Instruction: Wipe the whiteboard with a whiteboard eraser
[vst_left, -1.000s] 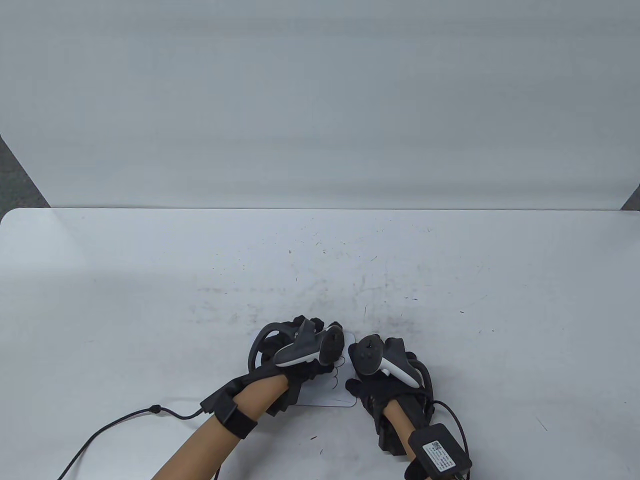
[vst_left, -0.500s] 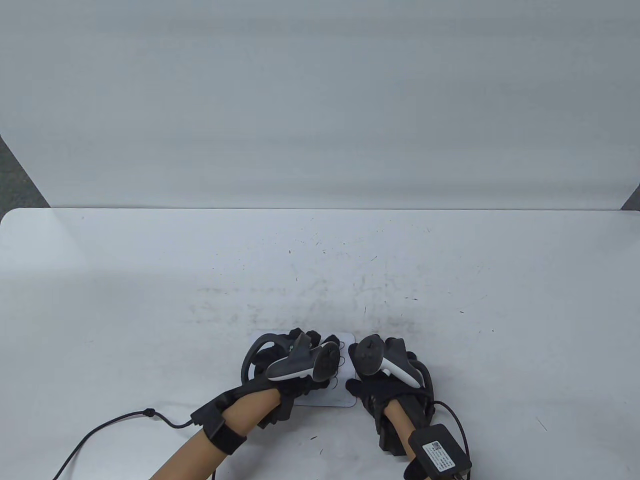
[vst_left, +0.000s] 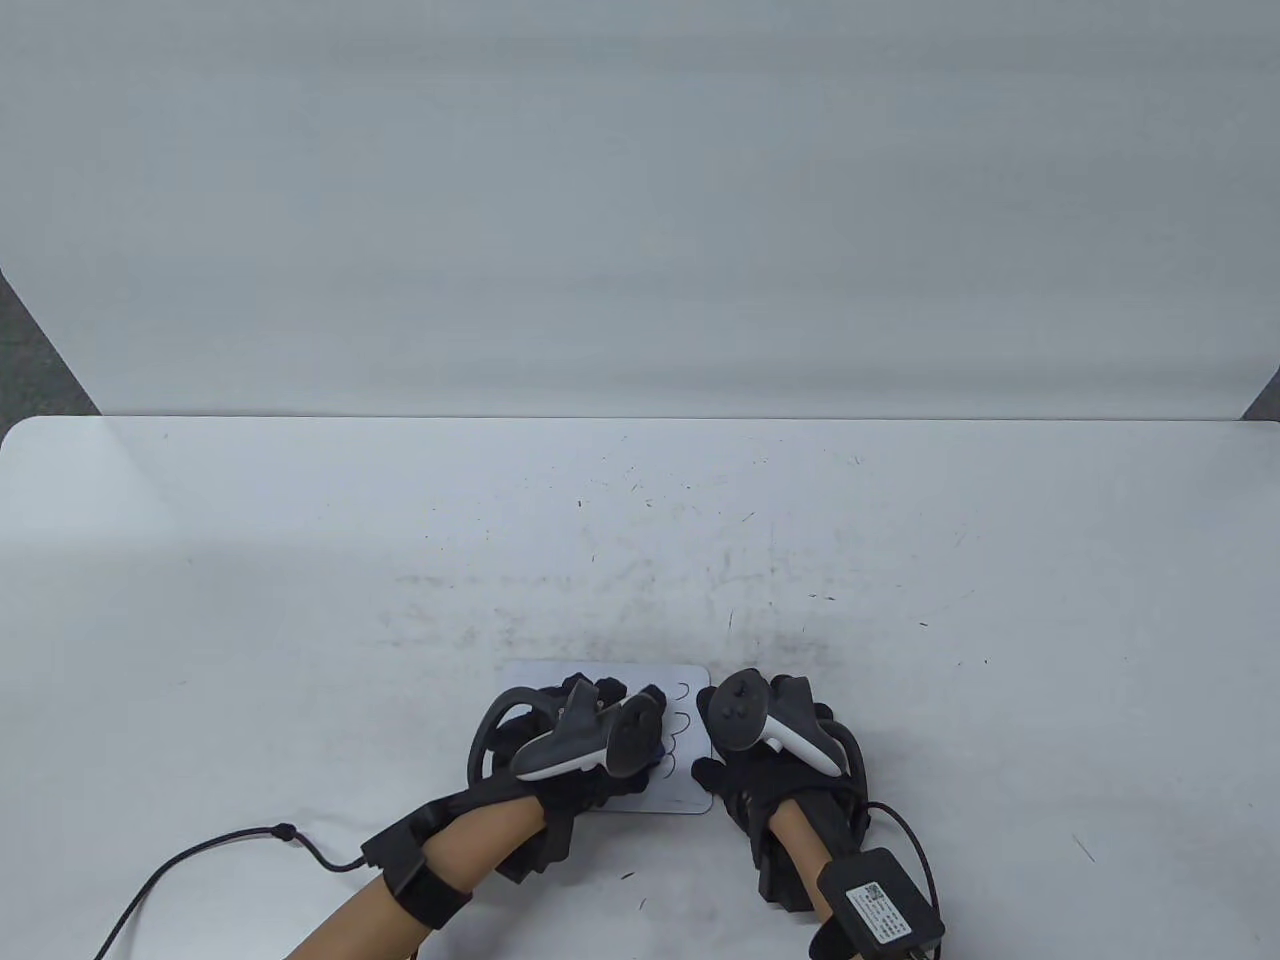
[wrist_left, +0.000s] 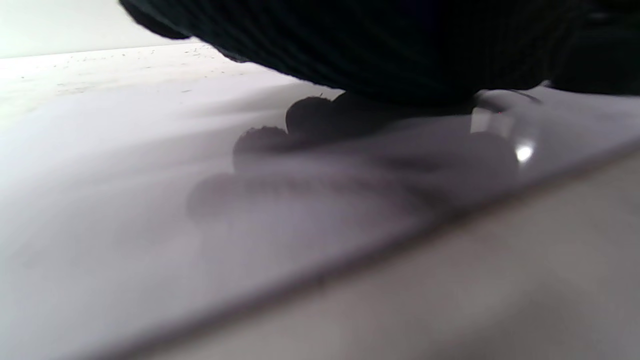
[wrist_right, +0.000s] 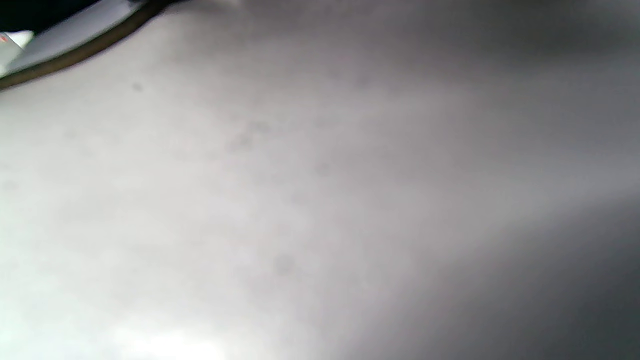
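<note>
1. Small whiteboard (vst_left: 690, 735) lies flat on the table (vst_left: 300, 600), near the table's front edge, about mid-width.
2. Left hand (vst_left: 590, 745) sits on top of the whiteboard, covering most of it; tracker on its back.
3. A bit of blue (vst_left: 657, 745) shows under the left fingers at the hand's right side, probably the whiteboard eraser; too hidden to be sure.
4. Left hand state: fingers curled down over the board, looks like it grips the blue thing, but the hold itself is hidden, so cannot tell.
5. Drawn loops (vst_left: 683, 720) show on the board's uncovered right strip.
6. Right hand (vst_left: 765, 745) rests at the whiteboard's right edge, touching or pressing it; fingers hidden under the tracker, so whether it grips the edge cannot be told.
7. Left wrist view: dark glove (wrist_left: 400, 45) fills the top, blurred fingertips (wrist_left: 310, 112) down on the glossy whiteboard (wrist_left: 125, 200), whose edge runs diagonally.
8. Right wrist view: blurred grey table (wrist_right: 320, 200), a dark edge at top left.
9. Black cable (vst_left: 200, 860) trails on the table from the left wrist toward the front left corner.
10. Table has dark scuffs (vst_left: 620, 600) behind the hands.
</note>
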